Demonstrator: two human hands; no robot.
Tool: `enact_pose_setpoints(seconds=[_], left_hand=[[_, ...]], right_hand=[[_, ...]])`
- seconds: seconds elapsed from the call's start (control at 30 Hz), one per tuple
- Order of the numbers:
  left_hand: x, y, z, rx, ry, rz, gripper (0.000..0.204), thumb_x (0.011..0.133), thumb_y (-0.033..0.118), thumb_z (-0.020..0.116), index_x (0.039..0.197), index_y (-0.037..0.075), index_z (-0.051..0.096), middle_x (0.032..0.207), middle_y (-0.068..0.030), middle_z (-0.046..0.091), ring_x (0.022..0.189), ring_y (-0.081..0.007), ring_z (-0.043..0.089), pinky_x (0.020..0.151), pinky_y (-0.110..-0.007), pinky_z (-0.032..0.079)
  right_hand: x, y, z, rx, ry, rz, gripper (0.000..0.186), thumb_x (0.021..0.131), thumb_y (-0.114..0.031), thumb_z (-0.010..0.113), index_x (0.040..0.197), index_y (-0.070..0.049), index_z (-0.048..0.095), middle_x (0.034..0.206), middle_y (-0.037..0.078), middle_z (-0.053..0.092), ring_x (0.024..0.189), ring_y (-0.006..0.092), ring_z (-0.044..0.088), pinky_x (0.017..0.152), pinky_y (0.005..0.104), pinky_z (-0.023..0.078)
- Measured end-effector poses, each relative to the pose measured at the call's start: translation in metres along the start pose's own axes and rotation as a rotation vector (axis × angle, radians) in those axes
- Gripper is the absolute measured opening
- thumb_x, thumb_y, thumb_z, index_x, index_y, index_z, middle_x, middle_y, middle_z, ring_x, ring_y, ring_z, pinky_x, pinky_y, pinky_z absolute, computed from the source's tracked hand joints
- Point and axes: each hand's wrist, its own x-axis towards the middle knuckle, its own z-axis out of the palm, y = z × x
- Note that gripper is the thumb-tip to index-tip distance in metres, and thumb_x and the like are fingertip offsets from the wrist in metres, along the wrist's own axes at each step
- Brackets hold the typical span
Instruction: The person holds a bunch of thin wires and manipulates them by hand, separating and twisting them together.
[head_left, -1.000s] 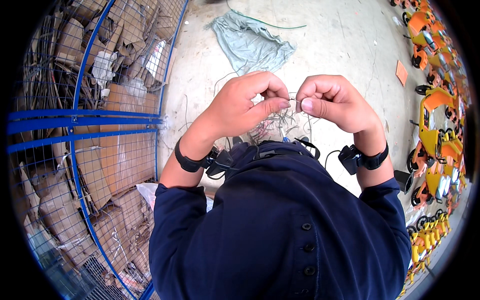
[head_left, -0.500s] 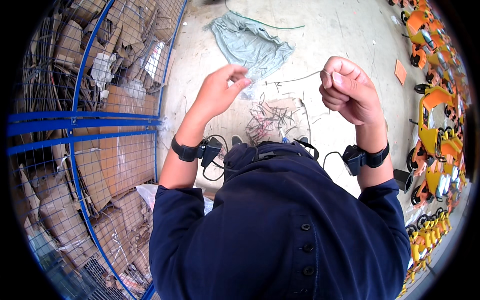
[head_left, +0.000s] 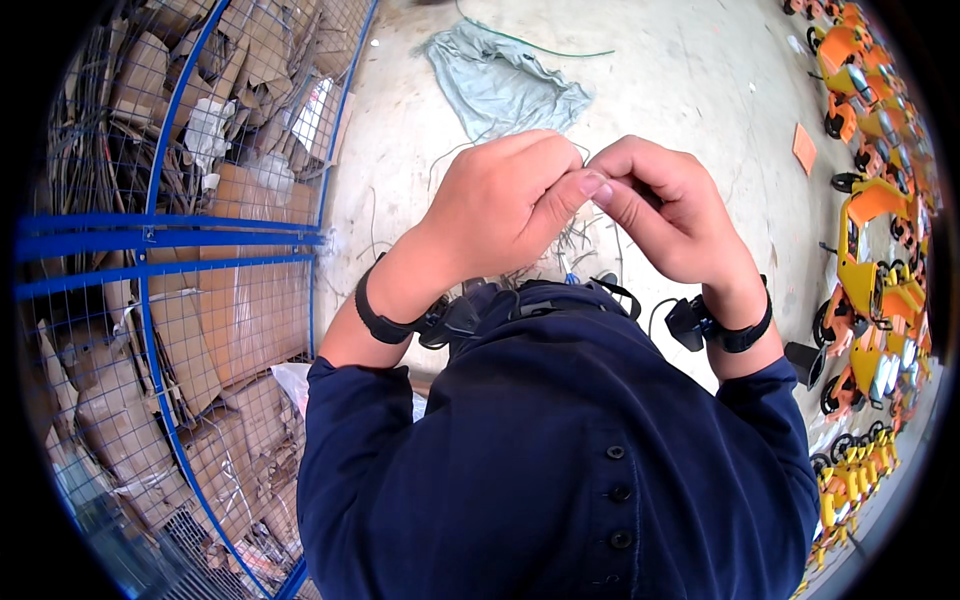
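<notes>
Both hands meet in front of the chest, fingertips touching. The left hand (head_left: 500, 205) and right hand (head_left: 670, 215) each have their grip pinched together on a thin wire (head_left: 578, 152), barely visible between the fingertips. Below lies a pile of wire scraps (head_left: 570, 245) on the concrete floor (head_left: 700, 90), near a grey cloth (head_left: 500, 85).

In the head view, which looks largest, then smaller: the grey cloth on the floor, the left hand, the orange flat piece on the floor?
1. Left hand, though it is nearest to the camera.
2. Grey cloth.
3. Orange flat piece.
</notes>
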Motion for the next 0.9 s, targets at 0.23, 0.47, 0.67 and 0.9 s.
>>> enact_pose_setpoints(seconds=[0.23, 0.47, 0.67, 0.9], left_hand=[[-0.001, -0.004, -0.001, -0.347, -0.087, 0.011, 0.025, 0.095, 0.014, 0.051, 0.075, 0.0, 0.057, 0.063, -0.0073, 0.057, 0.049, -0.0153, 0.049, 0.047, -0.028, 0.04], [-0.008, 0.011, 0.001, -0.881, -0.067, -0.263, 0.035, 0.101, 0.02, 0.043, 0.074, 0.001, 0.057, 0.062, -0.0019, 0.056, 0.051, -0.0056, 0.046, 0.046, -0.021, 0.037], [-0.01, 0.015, 0.008, -1.152, 0.0, -0.287, 0.037, 0.101, 0.022, 0.043, 0.073, 0.001, 0.054, 0.061, -0.0038, 0.055, 0.049, -0.006, 0.043, 0.045, -0.021, 0.035], [-0.007, 0.014, 0.012, -1.376, 0.005, -0.264, 0.042, 0.102, 0.025, 0.039, 0.069, 0.002, 0.049, 0.058, -0.0074, 0.051, 0.046, -0.0101, 0.043, 0.043, -0.024, 0.035]], right_hand=[[-0.004, 0.004, -0.001, 0.325, -0.116, 0.07, 0.009, 0.093, -0.007, 0.055, 0.092, 0.0, 0.062, 0.08, 0.001, 0.061, 0.065, 0.0064, 0.049, 0.056, 0.023, 0.04], [0.001, 0.015, 0.011, 0.996, -0.195, 0.082, 0.014, 0.094, -0.011, 0.054, 0.092, 0.002, 0.059, 0.078, 0.004, 0.059, 0.055, 0.0047, 0.037, 0.048, 0.0213, 0.028], [0.003, 0.018, 0.014, 1.223, -0.266, 0.045, 0.016, 0.095, -0.012, 0.051, 0.092, 0.003, 0.056, 0.065, 0.0, 0.046, 0.048, 0.0049, 0.027, 0.043, 0.0228, 0.021], [0.004, 0.018, 0.018, 1.409, -0.301, 0.013, 0.018, 0.097, -0.014, 0.049, 0.095, 0.003, 0.053, 0.061, -0.003, 0.036, 0.047, 0.0053, 0.025, 0.043, 0.0224, 0.021]])
